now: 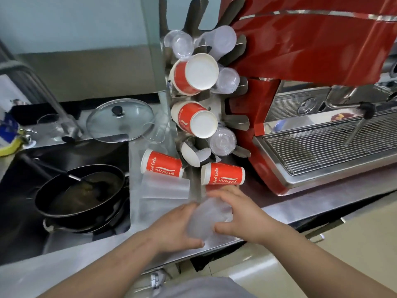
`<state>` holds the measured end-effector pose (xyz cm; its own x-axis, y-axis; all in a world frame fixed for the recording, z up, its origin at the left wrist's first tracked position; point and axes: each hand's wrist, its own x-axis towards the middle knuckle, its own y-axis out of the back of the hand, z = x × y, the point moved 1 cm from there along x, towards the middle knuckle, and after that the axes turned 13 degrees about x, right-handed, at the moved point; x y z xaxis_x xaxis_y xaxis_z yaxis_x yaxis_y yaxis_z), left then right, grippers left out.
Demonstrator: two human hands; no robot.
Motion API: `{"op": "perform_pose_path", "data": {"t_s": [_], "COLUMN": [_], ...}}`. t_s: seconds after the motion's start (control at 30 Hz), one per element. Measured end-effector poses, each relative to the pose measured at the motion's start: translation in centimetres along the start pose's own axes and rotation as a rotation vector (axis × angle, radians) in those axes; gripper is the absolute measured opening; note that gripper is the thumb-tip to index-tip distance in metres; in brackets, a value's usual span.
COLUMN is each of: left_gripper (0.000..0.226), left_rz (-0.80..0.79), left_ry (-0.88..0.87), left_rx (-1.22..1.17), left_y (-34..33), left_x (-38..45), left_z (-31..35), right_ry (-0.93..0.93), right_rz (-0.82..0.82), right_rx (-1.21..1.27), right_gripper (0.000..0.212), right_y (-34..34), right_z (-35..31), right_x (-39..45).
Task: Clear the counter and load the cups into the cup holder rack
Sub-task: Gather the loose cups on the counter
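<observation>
Translucent plastic cup [205,220] sits clasped between both hands, the left hand [178,227] and right hand [242,216] each curled round it, just below the cup holder rack [194,188]. Squeezing thin plastic could buckle it, or nudge the red paper cup [222,174] just beyond the right hand's fingers loose.

Single head view, looking steeply down, close over counter [279,203]; edges probably wide-angle-warped.

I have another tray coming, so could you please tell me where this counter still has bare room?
Bare steel shows along the front edge of the steel counter, between the right hand and the red espresso machine. Around the foot of the metal cup holder rack it is crowded with red paper cups and clear plastic cups.
</observation>
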<state>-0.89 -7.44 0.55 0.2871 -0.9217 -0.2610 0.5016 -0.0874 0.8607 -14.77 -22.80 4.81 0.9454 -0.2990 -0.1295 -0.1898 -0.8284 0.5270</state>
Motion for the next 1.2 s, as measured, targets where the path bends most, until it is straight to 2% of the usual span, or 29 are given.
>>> {"op": "perform_pose_path", "data": {"t_s": [0.07,0.17,0.33,0.47,0.77,0.83,0.93,1.0,1.1,1.2], "left_gripper": [0.083,0.086,0.092,0.09,0.085,0.087,0.086,0.075,0.045,0.035], "left_rz": [0.043,0.087,0.104,0.121,0.117,0.086,0.029,0.006,-0.006,0.001], "left_ry": [0.04,0.098,0.148,0.183,0.132,0.107,0.039,-0.022,-0.071,-0.076], "left_rx": [-0.113,-0.22,-0.212,-0.301,-0.331,-0.3,-0.096,0.037,0.193,0.285], "left_y": [0.3,0.0,-1.5,-2.4,-1.7,-1.2,-0.1,0.9,3.1,5.8], "left_x": [-1.5,-4.0,-6.3,-6.8,-7.0,-7.1,-7.0,-6.8,-6.1,-4.9], "left_z": [-0.7,-2.2,-4.1,-5.1,-7.1,-7.6,-9.4,-11.0,-13.0,-13.6], "right_ry": [0.06,0.141,0.198,0.196,0.15,0.118,0.068,0.015,-0.083,-0.126], "right_rz": [-0.041,-0.115,-0.216,-0.256,-0.195,-0.188,-0.185,-0.191,-0.215,-0.182], "right_rx": [-0.018,-0.051,-0.076,-0.1,-0.09,-0.08,-0.08,-0.096,-0.145,-0.227], "right_gripper": [0.076,0.077,0.076,0.082,0.078,0.081,0.081,0.08,0.075,0.063], "right_y": [-0.9,-2.8,-6.3,-7.8,-9.2,-9.4,-9.6,-9.2,-7.9,-6.7], "right_z": [-1.6,-2.9,-3.5,-4.0,-4.8,-4.9,-4.8,-4.4,-3.6,-2.9], "right_x": [1.1,2.0,2.4,2.7,3.4,3.3,3.1,3.2,3.7,4.6]}}
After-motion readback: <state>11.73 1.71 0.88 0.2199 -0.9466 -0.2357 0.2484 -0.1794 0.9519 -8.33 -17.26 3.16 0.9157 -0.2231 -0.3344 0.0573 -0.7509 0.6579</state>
